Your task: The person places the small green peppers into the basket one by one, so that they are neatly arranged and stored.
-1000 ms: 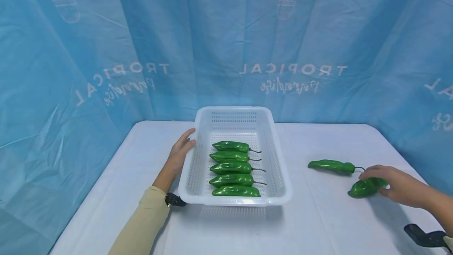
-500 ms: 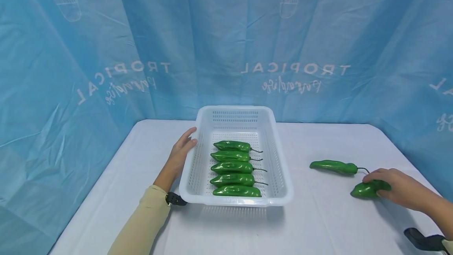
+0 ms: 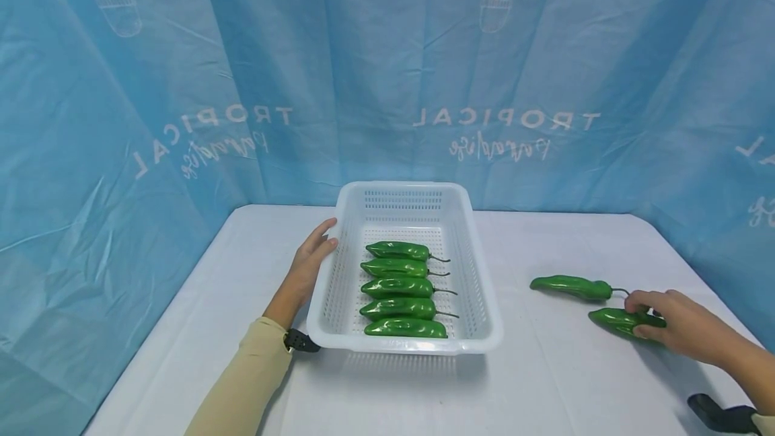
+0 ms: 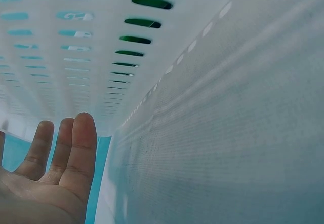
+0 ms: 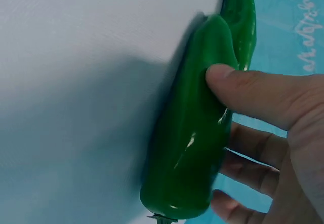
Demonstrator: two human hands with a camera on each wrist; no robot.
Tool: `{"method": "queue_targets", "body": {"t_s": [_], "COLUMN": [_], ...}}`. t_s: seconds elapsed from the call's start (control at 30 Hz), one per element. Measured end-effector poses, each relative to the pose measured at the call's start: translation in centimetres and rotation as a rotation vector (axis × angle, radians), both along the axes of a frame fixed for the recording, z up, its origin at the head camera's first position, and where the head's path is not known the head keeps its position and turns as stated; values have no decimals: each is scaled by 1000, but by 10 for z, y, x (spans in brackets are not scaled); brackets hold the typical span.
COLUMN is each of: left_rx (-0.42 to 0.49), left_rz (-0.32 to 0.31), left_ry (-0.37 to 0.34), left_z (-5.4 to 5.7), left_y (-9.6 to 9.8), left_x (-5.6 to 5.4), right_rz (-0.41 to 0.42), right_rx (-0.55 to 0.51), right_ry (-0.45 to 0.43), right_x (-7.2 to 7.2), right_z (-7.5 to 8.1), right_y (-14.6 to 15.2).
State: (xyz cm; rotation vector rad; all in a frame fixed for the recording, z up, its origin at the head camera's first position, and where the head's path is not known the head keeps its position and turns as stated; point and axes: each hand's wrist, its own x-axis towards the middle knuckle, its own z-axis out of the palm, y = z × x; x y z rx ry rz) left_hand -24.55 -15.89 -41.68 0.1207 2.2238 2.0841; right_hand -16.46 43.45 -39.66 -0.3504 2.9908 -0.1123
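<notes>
My right hand (image 3: 687, 328) pinches a long green pepper (image 3: 614, 319) on the right side of the table, thumb on one side and fingers on the other. In the right wrist view, that pepper (image 5: 187, 127) lies along the white cloth with its stem end towards the camera. A second green pepper (image 3: 569, 286) lies just behind it, stem pointing at my hand. My left hand (image 3: 305, 264) rests at the left side of a white plastic basket (image 3: 402, 344), its fingers (image 4: 81, 158) straight beside the slotted wall. Several green peppers (image 3: 397, 307) lie in a row inside the basket.
A white cloth (image 3: 521, 389) covers the table. Blue printed curtains (image 3: 375, 73) hang behind it and at both sides. The basket's raised walls stand between the row of peppers and the two on the right.
The pepper under my right hand has turned, so its tip now points further left and up. My right hand has shifted slightly with it. The left hand and basket stay in place.
</notes>
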Motion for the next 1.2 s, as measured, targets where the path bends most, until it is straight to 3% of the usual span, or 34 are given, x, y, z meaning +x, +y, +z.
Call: {"method": "queue_targets", "body": {"t_s": [0.13,0.47,0.7,0.93,1.2], "left_rx": [5,16,8,29,21], "left_rz": [-3,-2,6,4,4], "left_ry": [1,-17,-11,-12,-1], "left_z": [-1,-4,-1,-3,-3], "left_y": [0,0,0,0,0], "left_x": [-1,-2,1,-2,-1], "right_rz": [-4,-12,7,35,36], "right_rx": [-31,-82,-38,1,4], "right_ry": [-35,-27,41,21,73], "right_x": [-1,-1,2,4,6], "right_z": [-2,1,-2,-9,-8], "right_y": [-1,-3,-4,0,-4]}}
